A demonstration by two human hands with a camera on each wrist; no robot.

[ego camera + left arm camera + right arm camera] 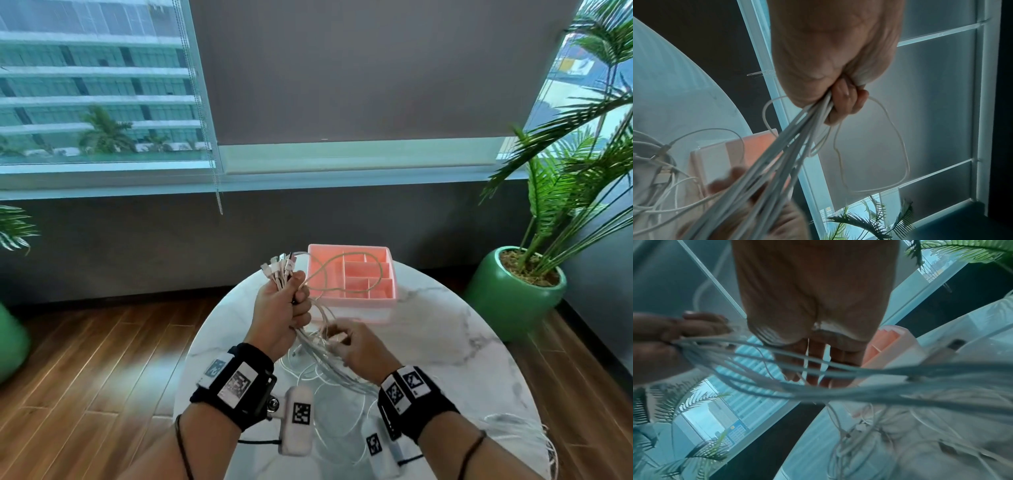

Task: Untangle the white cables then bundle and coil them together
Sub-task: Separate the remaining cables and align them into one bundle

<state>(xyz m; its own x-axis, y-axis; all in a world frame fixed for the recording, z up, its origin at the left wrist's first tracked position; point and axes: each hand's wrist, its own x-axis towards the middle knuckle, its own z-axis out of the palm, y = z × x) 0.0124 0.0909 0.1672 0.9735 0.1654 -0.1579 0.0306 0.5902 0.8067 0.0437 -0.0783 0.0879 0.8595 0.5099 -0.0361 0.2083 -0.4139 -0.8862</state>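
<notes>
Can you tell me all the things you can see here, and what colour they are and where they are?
cables: many, too tangled to count, white, gathered in the left hand, trailing down onto the table
plugs: several, white, sticking up above the left hand
tray: one, pink, with compartments, on the far side of the table, a cable loop in front of it
table: one, white marble, round
plants: one at right in a green pot, part of another at left
window blind: one, grey
floor: brown wood
left hand: grips the cables
right hand: among the cables lower down, blurred
</notes>
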